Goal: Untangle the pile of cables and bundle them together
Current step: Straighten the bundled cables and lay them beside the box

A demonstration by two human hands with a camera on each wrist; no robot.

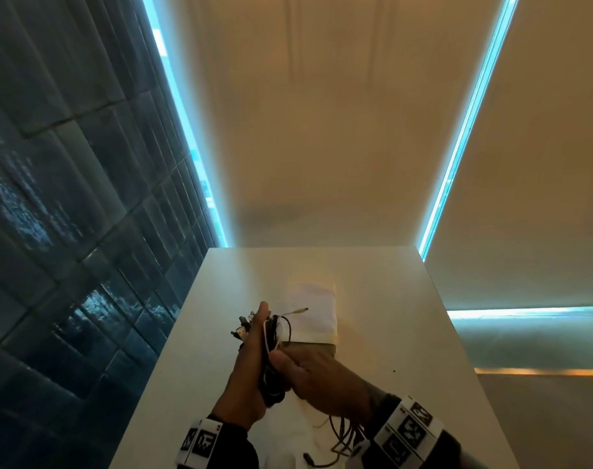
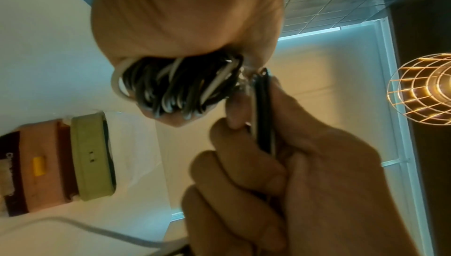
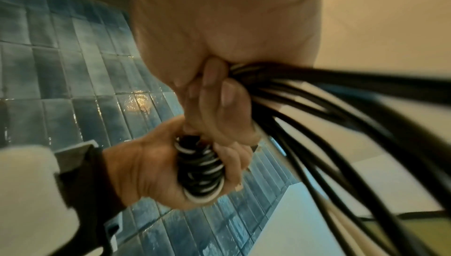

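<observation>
Above the white table [image 1: 389, 316] I hold a coil of black and white cables [image 1: 273, 346] between both hands. My left hand [image 1: 251, 353] grips the coil, its fingers wrapped around the loops [image 3: 200, 167]. My right hand [image 1: 308, 370] sits against it and pinches a cluster of black strands [image 2: 262, 117] that lead out of the coil. Those loose strands [image 1: 342, 434] trail under my right wrist onto the table. Several plug ends [image 1: 242, 328] stick out past my left fingers, and a white connector [image 1: 300, 310] points right.
A white cloth [image 1: 315, 299] lies mid-table, over an olive-green tin [image 2: 90, 156] that has a pink and brown box [image 2: 41, 163] beside it. Blue wall tiles [image 1: 68, 231] run along the left. A wire-cage lamp [image 2: 422, 90] glows overhead. A loose plug [image 1: 308, 458] lies near the front edge.
</observation>
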